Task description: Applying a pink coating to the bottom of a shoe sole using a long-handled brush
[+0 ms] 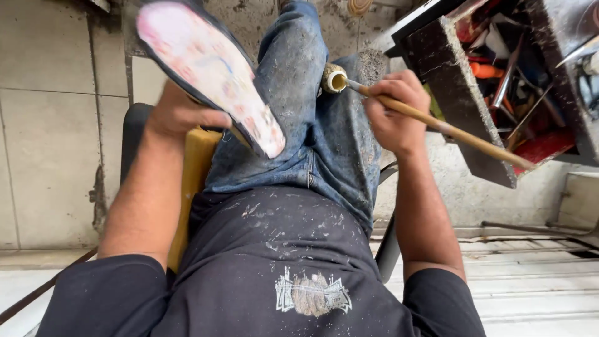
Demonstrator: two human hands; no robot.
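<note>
- The left hand (178, 115) wraps its fingers around a shoe sole (209, 72).
- The right hand (393, 112) grips a brush (449, 130), tip in a small pot (334, 78).

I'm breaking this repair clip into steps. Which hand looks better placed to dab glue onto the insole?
Probably the right hand: it grips the wooden brush, tip in the small glue pot on the knee. The left hand is occupied holding the insole up.

Shoe sole (209, 72) and brush (437, 125) in hands
</note>
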